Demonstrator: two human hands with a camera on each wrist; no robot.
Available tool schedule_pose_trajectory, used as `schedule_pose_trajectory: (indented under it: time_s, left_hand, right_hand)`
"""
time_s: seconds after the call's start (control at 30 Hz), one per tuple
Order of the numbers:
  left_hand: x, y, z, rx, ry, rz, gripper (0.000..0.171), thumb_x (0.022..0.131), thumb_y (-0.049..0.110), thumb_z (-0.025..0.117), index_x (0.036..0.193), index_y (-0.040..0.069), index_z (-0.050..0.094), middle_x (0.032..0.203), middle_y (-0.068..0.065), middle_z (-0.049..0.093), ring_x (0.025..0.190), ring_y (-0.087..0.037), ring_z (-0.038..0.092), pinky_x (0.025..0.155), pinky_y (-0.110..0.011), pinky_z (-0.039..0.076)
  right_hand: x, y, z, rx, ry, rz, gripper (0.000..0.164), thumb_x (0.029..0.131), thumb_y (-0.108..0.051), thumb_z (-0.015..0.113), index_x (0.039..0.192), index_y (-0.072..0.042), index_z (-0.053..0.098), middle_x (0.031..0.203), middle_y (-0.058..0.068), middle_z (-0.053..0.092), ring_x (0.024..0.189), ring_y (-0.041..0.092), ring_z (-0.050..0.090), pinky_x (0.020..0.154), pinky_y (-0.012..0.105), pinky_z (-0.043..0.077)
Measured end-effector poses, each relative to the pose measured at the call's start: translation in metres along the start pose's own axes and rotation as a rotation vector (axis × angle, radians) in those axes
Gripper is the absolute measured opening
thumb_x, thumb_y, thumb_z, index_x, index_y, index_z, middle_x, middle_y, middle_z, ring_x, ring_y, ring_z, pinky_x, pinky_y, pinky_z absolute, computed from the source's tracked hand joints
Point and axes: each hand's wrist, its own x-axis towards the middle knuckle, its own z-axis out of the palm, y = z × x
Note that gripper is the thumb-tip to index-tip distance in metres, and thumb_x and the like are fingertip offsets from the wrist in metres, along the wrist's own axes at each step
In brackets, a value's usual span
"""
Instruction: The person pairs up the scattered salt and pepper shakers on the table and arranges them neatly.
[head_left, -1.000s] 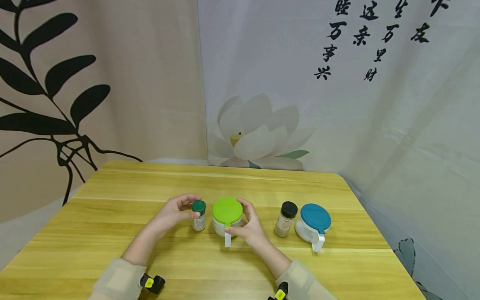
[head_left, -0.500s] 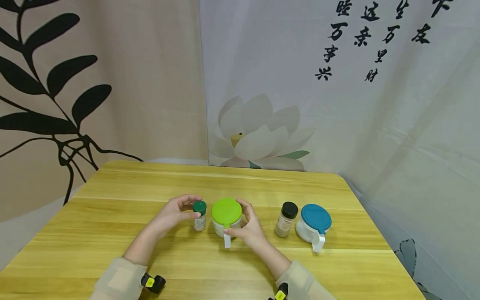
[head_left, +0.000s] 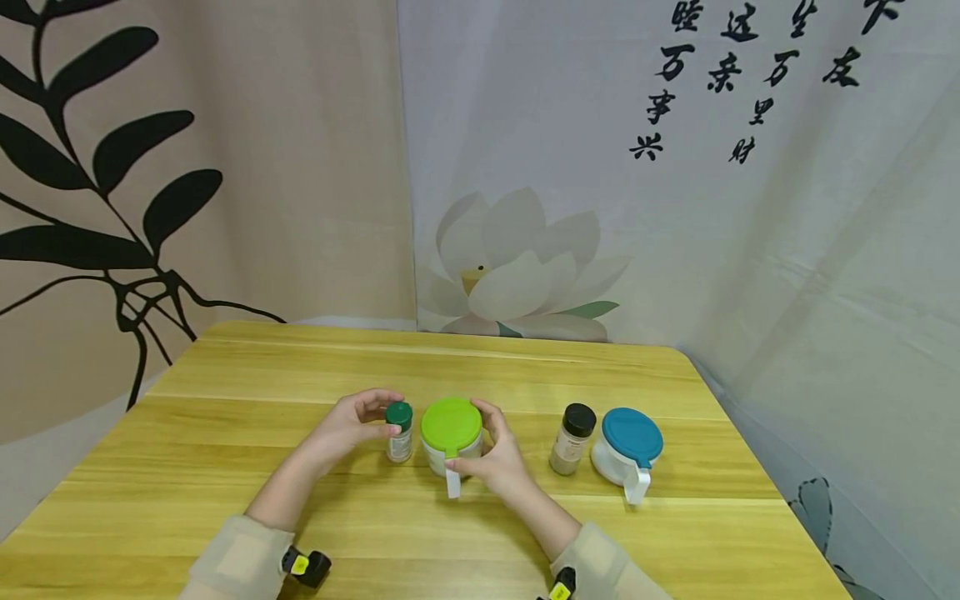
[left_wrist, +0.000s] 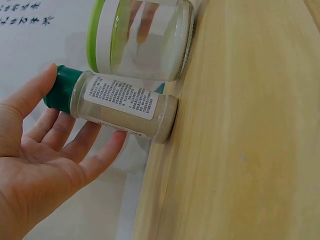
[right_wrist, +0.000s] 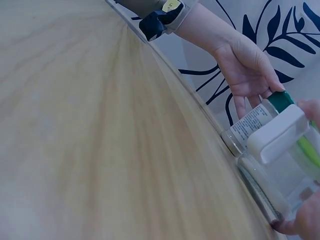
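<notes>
My left hand (head_left: 348, 425) holds a seasoning bottle (head_left: 399, 446) that stands upright on the table. The thumb lies on its dark green cap, with the fingers behind its clear body. In the left wrist view the bottle (left_wrist: 120, 102) shows a printed white label and pale brown powder inside. Close to its right stands a clear glass jar (head_left: 452, 423) with a bright green lid. My right hand (head_left: 501, 458) grips this jar from the right, thumb in front by the handle and fingers around the far side. The white handle (right_wrist: 277, 135) faces me.
On the right of the wooden table (head_left: 337, 521) stand a black-capped seasoning bottle (head_left: 570, 442) and a blue-lidded jar (head_left: 630, 437) with a white handle. A printed curtain (head_left: 525, 100) hangs behind the table's far edge.
The green-lidded jar has shifted slightly left, toward the green-capped bottle, with my right hand on it. The left hand and its bottle have stayed put.
</notes>
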Motion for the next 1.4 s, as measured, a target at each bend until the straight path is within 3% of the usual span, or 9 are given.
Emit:
schedule_pose_trajectory:
  time_s: [0.13, 0.43, 1.0, 1.4]
  left_hand:
    - [0.000, 0.000, 0.000, -0.010, -0.005, -0.003, 0.052, 0.086, 0.014, 0.073, 0.130, -0.003, 0.052, 0.122, -0.015, 0.059, 0.118, -0.035, 0.050, 0.098, -0.049, 0.041]
    - [0.001, -0.002, 0.000, -0.024, -0.018, 0.005, 0.051, 0.086, 0.015, 0.073, 0.128, -0.004, 0.051, 0.121, -0.016, 0.059, 0.115, -0.035, 0.051, 0.095, -0.046, 0.044]
    - [0.002, -0.004, -0.002, -0.030, -0.025, 0.002, 0.052, 0.088, 0.015, 0.072, 0.130, -0.004, 0.049, 0.121, -0.018, 0.057, 0.108, -0.036, 0.054, 0.089, -0.036, 0.048]
    - [0.001, -0.005, -0.001, -0.016, -0.031, 0.003, 0.058, 0.087, 0.017, 0.072, 0.136, 0.003, 0.045, 0.127, -0.019, 0.052, 0.113, -0.034, 0.050, 0.091, -0.041, 0.046]
  right_hand:
    - [-0.001, -0.003, 0.000, -0.008, 0.001, -0.001, 0.084, 0.071, 0.002, 0.081, 0.141, -0.002, 0.035, 0.142, 0.019, 0.041, 0.132, 0.038, 0.032, 0.106, 0.060, 0.024]
    - [0.007, 0.026, -0.004, 0.005, -0.021, -0.001, 0.090, 0.071, 0.001, 0.082, 0.144, -0.010, 0.032, 0.147, 0.013, 0.037, 0.136, 0.033, 0.027, 0.106, 0.061, 0.022]
    - [0.009, 0.030, -0.005, 0.026, -0.057, -0.050, 0.096, 0.072, 0.001, 0.081, 0.148, -0.007, 0.022, 0.150, 0.015, 0.029, 0.140, 0.030, 0.021, 0.109, 0.059, 0.017]
    - [0.010, 0.031, -0.006, 0.058, -0.089, -0.029, 0.104, 0.074, -0.002, 0.082, 0.152, -0.009, 0.013, 0.154, 0.020, 0.016, 0.143, 0.031, 0.012, 0.110, 0.059, 0.012]
